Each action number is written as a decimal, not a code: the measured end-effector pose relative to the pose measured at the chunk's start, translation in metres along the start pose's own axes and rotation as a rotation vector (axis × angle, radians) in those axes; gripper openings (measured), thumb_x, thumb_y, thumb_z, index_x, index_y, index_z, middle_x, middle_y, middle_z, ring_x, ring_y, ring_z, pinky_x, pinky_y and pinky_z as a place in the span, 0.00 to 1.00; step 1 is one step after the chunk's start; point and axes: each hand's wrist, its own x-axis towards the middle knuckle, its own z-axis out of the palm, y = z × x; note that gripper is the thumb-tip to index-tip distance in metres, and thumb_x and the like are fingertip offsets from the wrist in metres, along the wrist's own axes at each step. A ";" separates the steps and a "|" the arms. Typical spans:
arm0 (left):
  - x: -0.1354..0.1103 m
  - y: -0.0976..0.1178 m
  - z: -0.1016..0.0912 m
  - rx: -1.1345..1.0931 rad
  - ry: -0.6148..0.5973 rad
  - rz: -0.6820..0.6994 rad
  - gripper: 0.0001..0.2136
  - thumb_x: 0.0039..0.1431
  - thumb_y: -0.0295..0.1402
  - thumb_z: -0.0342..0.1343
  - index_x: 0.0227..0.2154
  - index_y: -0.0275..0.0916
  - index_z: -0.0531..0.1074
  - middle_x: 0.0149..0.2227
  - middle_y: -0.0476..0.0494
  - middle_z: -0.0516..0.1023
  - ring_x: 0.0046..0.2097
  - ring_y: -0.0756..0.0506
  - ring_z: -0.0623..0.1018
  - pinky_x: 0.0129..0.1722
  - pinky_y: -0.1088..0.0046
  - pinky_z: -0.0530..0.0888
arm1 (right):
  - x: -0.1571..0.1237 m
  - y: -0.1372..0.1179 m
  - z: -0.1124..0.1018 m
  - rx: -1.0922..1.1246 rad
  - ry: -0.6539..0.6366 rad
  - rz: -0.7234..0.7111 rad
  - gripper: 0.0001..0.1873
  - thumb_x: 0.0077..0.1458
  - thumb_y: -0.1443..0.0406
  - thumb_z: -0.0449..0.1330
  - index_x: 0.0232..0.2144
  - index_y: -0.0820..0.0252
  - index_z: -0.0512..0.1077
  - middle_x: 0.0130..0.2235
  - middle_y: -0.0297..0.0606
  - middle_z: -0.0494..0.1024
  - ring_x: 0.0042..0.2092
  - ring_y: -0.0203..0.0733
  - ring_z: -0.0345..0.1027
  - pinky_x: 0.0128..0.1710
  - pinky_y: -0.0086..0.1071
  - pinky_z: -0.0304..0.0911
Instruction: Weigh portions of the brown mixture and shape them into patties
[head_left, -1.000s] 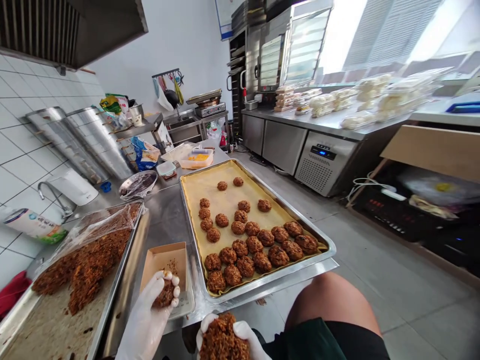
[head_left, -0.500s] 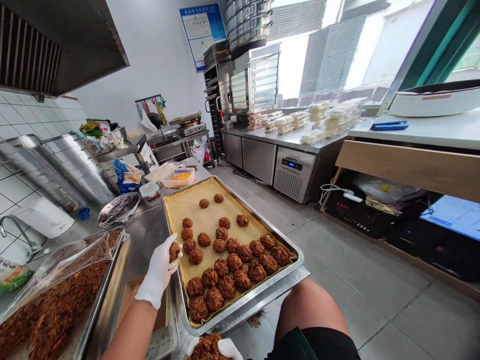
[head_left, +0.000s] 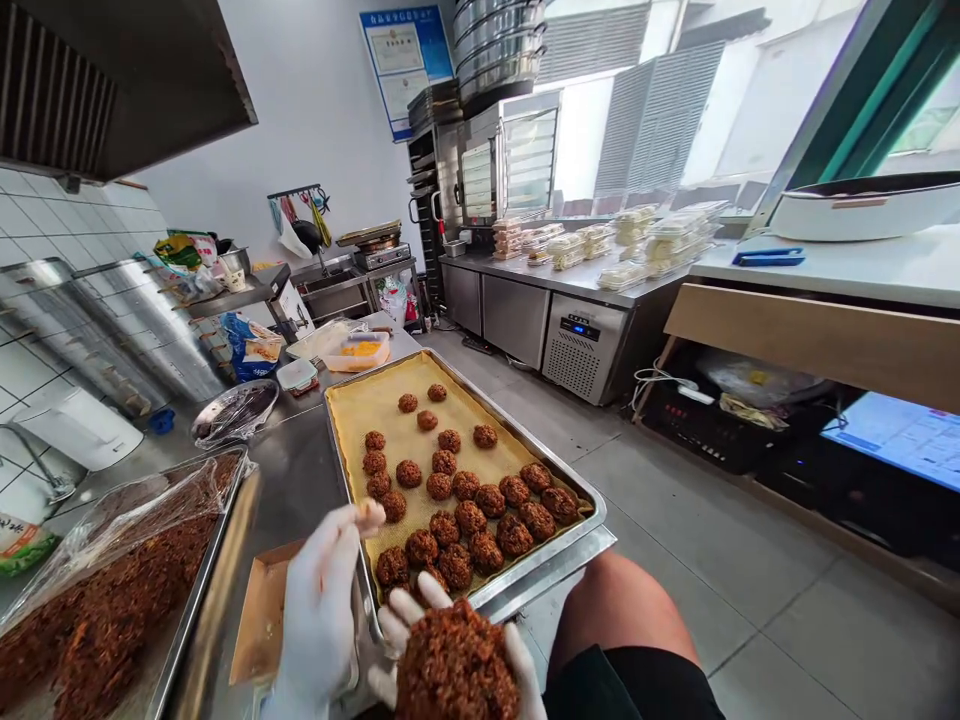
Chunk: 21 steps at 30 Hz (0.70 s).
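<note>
- The clump of shredded brown mix point(head_left: 456, 665) sat close to the camera, at the near edge of the steel tray. It was rough and larger than the portions laid out beyond it.
- The gloved right hand point(head_left: 401, 640) clenched that clump from below, with its fingers curled up around the sides.
- The gloved left hand point(head_left: 319, 610) was raised just left of the clump, over the tray's near left corner. A small blurred morsel point(head_left: 369, 515) lay at its fingertips, and the blur left its grip impossible to judge.
- The rounded portions point(head_left: 455, 567) stood in loose rows on the yellow baking mat point(head_left: 352, 420). They were packed closely at the near right and spaced more thinly toward the far end, where bare mat showed.
- The steel tray point(head_left: 592, 497) rested on the steel table point(head_left: 292, 480).
- To the left lay a second tray point(head_left: 225, 530), heaped with loose mix point(head_left: 127, 620) under clear plastic film point(head_left: 150, 500). A cardboard tray point(head_left: 259, 620) sat between it and the left hand.
- Farther off stood a metal bowl point(head_left: 234, 413), a plastic tub of yellow filling point(head_left: 358, 352), an under-counter fridge point(head_left: 581, 350) and packed goods point(head_left: 660, 235).
</note>
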 end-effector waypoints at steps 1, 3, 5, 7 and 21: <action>-0.023 -0.007 0.001 0.031 0.051 0.051 0.20 0.64 0.50 0.55 0.45 0.39 0.80 0.48 0.37 0.81 0.52 0.37 0.79 0.54 0.64 0.72 | 0.003 -0.001 -0.001 0.016 0.015 -0.018 0.31 0.58 0.44 0.60 0.56 0.54 0.70 0.61 0.45 0.72 0.61 0.55 0.66 0.59 0.56 0.62; -0.059 -0.024 0.008 0.062 0.086 0.141 0.23 0.62 0.54 0.54 0.45 0.40 0.81 0.50 0.34 0.80 0.54 0.33 0.77 0.57 0.58 0.70 | 0.011 0.002 -0.004 0.050 0.053 -0.043 0.37 0.53 0.37 0.57 0.55 0.51 0.72 0.60 0.43 0.75 0.63 0.56 0.64 0.62 0.56 0.59; -0.077 -0.039 0.016 0.078 0.101 0.235 0.26 0.61 0.56 0.53 0.49 0.41 0.79 0.53 0.32 0.78 0.57 0.30 0.74 0.59 0.53 0.68 | 0.022 0.011 -0.004 0.086 0.108 -0.032 0.38 0.51 0.35 0.57 0.52 0.53 0.75 0.55 0.44 0.79 0.62 0.56 0.66 0.61 0.56 0.60; -0.083 -0.048 0.018 0.104 0.151 0.300 0.24 0.63 0.53 0.52 0.51 0.42 0.76 0.54 0.32 0.77 0.57 0.30 0.73 0.58 0.51 0.68 | 0.032 0.025 -0.002 0.100 0.182 0.004 0.34 0.51 0.38 0.59 0.47 0.56 0.78 0.49 0.45 0.83 0.59 0.56 0.70 0.59 0.55 0.64; -0.099 -0.056 -0.030 0.526 0.257 0.359 0.08 0.63 0.35 0.56 0.42 0.44 0.77 0.42 0.36 0.78 0.44 0.37 0.77 0.45 0.61 0.73 | 0.029 0.074 0.012 0.308 0.314 0.258 0.11 0.63 0.62 0.60 0.43 0.62 0.79 0.47 0.39 0.84 0.52 0.40 0.76 0.54 0.32 0.70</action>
